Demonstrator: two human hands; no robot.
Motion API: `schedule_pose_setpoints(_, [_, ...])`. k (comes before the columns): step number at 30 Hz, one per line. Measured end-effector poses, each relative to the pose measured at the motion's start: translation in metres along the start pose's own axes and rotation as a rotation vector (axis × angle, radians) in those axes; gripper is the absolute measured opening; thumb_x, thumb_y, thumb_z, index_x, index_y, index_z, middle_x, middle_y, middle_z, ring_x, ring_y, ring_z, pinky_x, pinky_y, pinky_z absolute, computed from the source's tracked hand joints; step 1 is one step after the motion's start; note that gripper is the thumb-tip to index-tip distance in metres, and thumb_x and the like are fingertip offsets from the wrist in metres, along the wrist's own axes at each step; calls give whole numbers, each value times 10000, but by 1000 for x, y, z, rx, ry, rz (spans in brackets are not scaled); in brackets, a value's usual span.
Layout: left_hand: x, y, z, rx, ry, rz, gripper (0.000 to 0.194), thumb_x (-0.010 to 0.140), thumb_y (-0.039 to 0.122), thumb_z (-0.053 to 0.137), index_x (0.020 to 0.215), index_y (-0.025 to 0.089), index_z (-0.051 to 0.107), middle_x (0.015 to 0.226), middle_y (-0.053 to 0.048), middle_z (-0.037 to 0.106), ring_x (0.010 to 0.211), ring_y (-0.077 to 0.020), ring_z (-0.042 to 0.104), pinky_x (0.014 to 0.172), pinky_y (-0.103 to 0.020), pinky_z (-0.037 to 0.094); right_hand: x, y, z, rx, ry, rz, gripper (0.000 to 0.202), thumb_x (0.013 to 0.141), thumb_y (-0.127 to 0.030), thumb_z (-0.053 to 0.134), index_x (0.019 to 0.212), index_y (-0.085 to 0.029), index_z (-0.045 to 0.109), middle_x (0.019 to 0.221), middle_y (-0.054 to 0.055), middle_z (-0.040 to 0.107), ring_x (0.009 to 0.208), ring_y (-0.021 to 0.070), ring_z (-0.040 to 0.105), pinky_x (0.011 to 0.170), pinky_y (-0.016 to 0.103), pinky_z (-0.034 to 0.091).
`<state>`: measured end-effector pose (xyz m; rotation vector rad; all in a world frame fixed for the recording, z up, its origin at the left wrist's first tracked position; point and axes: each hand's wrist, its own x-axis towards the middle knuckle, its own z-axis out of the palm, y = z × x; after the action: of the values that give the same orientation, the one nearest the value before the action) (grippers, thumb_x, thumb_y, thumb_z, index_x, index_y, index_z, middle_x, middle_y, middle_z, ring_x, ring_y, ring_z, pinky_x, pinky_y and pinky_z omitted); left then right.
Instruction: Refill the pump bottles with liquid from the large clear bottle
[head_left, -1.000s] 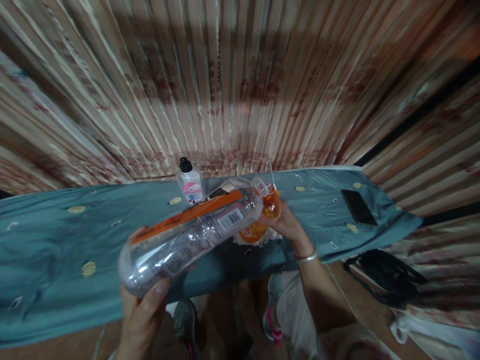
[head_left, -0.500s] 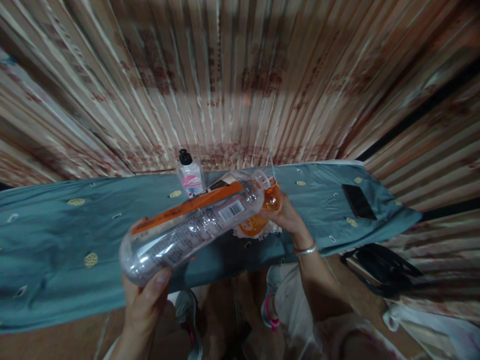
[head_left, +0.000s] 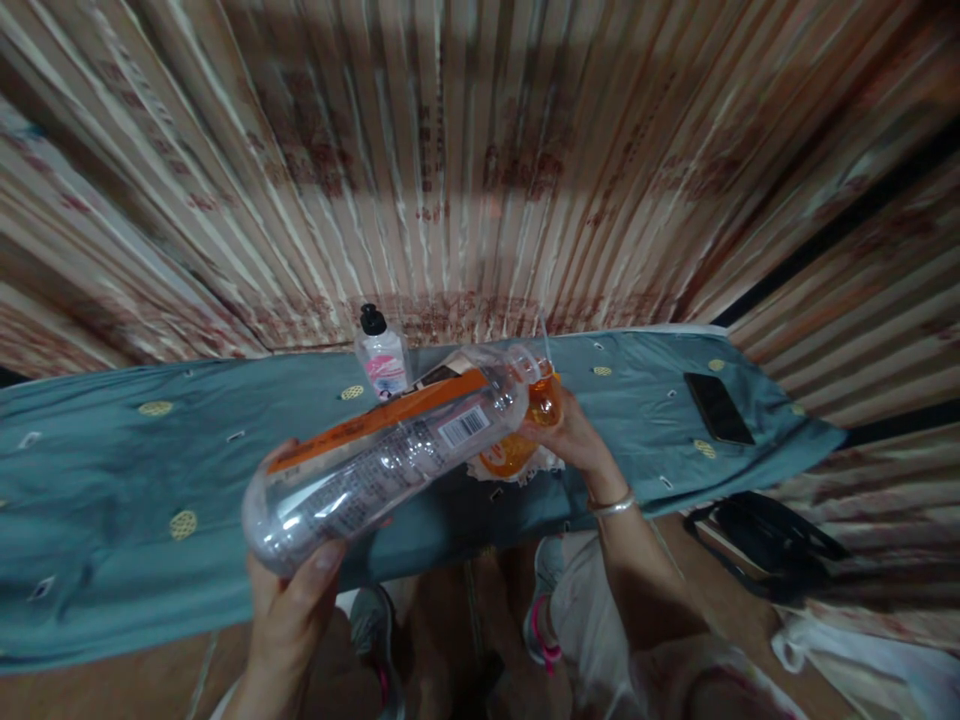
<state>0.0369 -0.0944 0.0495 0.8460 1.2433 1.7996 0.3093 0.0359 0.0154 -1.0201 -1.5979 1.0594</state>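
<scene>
My left hand [head_left: 292,590] is wrapped round the base of a large clear bottle [head_left: 390,450] with an orange-and-white label and a barcode. The bottle tilts, its open neck up to the right, touching or right over the mouth of an orange bottle [head_left: 544,400]. My right hand [head_left: 566,430], a silver bangle at its wrist, grips the orange bottle near its neck. Under that bottle lies a crumpled whitish piece [head_left: 551,461]. Whether liquid passes between the two necks cannot be made out.
A clear pump bottle with a black top [head_left: 384,365] stands behind the large bottle. A dark phone [head_left: 718,408] lies at the right on the teal cloth [head_left: 97,480]. Pleated curtains rise behind; a black bag [head_left: 757,540] is at the lower right.
The view has shifted very slightly. Both hands keep their holds, and the large bottle stays tilted at the orange bottle's mouth.
</scene>
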Motion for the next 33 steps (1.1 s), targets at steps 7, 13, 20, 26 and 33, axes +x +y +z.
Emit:
schedule_pose_setpoints(7, [1,1,1,-1,-19,20,723,581,463,961,1236,271,724,1269,-100,688,1026,-299,684,646,-338,669,1,-1,0,0,2,22,781,667,-658,909,1263,-238,630,1277,109,764,1195,326,729,1068,468,584])
schedule_pose_setpoints(13, [2,-8,-5,-33,20,65,736,569,404,951,1257,292,715,1304,-96,685,1009,-313,704,587,-335,662,1,-3,-1,-24,10,10,780,663,-662,907,1266,-247,636,1264,102,766,1189,327,728,1075,475,573])
schedule_pose_setpoints(20, [0,1,-1,-5,-18,-6,760,603,424,958,1296,257,692,1364,-137,672,1065,-351,718,664,-359,661,2,-3,0,-2,9,8,752,661,-662,910,1235,-258,642,1244,90,774,1182,320,732,1075,471,573])
schedule_pose_setpoints(26, [0,-2,-3,-33,7,21,780,570,401,968,1295,281,706,1376,-134,667,1039,-359,721,617,-369,664,2,-3,1,3,16,-7,718,674,-645,911,1211,-248,647,1229,95,780,1165,311,740,1058,456,579])
schedule_pose_setpoints(33, [4,-6,-4,-14,8,55,756,552,404,943,1259,260,716,1186,-109,712,930,-310,717,600,-339,646,1,-4,2,24,7,5,753,667,-661,908,1238,-244,648,1243,104,771,1187,321,730,1091,475,559])
